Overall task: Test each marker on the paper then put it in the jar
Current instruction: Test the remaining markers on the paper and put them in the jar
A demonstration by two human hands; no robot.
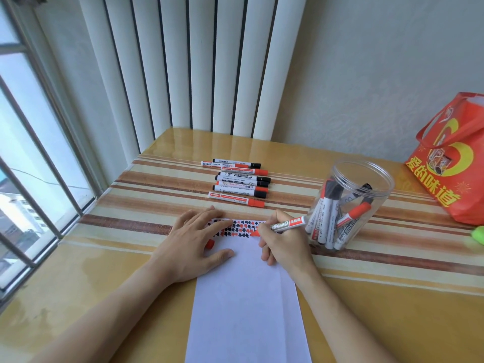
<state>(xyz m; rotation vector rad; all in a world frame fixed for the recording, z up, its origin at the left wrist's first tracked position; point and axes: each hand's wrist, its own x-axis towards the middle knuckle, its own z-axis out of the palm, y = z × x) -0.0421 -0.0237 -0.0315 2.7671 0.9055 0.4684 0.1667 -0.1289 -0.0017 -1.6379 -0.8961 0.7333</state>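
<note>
Markers are being tested one at a time, and the step in hand is the test itself: the right hand (281,246) grips a red marker (285,224) like a pen, its tip down on the paper (246,297) at the end of the lower row of red and black marks, near the sheet's far edge. The left hand (195,239) lies flat with fingers spread, pressing the sheet's far left corner to the table (392,297); a red cap (210,243) shows just under it. Untested markers (239,180) lie in a row toward the table's far edge. The next move probably calls for recapping, then dropping the marker into the open jar (351,203) just right of the paper.
</note>
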